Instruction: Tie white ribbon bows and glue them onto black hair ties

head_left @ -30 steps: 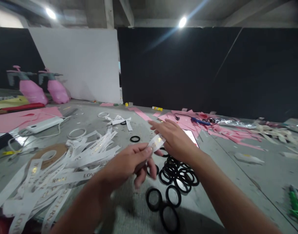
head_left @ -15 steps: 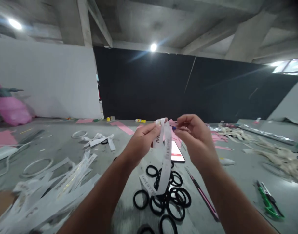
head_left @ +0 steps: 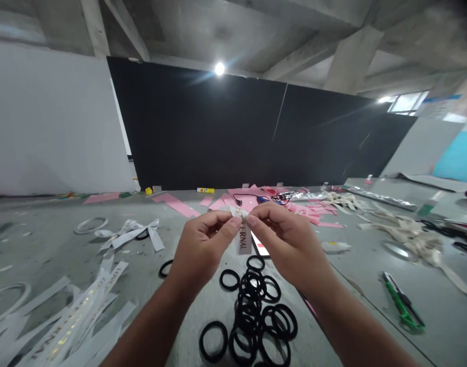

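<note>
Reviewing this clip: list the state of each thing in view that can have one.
Left hand: fingers pinching the ribbon
Right hand: fingers closed at the ribbon's edge
White ribbon: held up, lettered end hanging
Black rings: loose, mostly heaped
Ribbon strips: piled loosely
Phone: screen lit, partly hidden
Ceiling lamp: on

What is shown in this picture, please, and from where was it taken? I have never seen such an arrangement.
There is no machine here. A camera worn on a person's head looks forward and down at that person's own bare hands. The left hand and right hand together hold a white ribbon with printed letters. On the grey table below them lie many black rings. More printed ribbons lie to the left, and a green-handled tool to the right.
</note>
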`<state>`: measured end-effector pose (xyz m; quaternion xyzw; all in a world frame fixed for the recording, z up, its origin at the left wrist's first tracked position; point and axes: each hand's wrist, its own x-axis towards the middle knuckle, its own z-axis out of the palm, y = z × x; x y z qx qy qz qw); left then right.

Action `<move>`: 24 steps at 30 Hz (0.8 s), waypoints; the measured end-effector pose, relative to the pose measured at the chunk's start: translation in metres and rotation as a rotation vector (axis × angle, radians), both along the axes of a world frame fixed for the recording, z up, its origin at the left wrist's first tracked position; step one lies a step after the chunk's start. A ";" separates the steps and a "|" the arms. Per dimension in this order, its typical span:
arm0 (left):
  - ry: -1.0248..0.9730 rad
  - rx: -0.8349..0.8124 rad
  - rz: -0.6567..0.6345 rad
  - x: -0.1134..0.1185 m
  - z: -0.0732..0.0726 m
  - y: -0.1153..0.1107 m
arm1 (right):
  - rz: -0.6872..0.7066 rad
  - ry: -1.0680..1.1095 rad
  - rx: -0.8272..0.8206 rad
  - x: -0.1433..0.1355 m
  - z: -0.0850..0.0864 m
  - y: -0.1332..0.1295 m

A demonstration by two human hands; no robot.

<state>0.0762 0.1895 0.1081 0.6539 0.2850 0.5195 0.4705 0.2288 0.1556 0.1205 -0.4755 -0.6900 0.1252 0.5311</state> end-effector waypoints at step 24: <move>-0.027 -0.167 -0.353 -0.014 -0.001 0.006 | 0.049 -0.161 0.251 0.003 -0.019 0.016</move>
